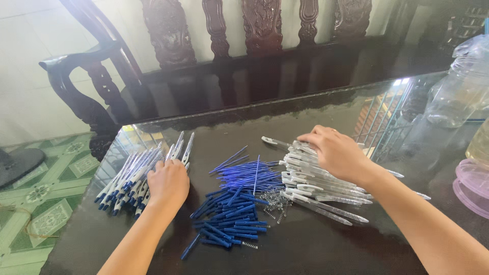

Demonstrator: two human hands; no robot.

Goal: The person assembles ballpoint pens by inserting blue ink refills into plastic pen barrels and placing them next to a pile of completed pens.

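Note:
My left hand (168, 184) rests with curled fingers on the right edge of a pile of assembled white-and-blue pens (126, 179) at the table's left. My right hand (337, 153) lies on top of a heap of clear white pen barrels (316, 191), fingers bent over them; whether it grips one is hidden. Between the hands lie thin blue ink refills (249, 173), a pile of dark blue pen caps or end pieces (229, 219) and a small cluster of metal springs (272, 199). All of it sits on a dark glossy glass-topped table (305, 244).
A carved dark wooden bench (219, 56) stands behind the table. Clear plastic bottles (461, 86) and a pink-rimmed lid or container (471, 186) sit at the right edge. Green patterned floor tiles (46, 198) show at the left.

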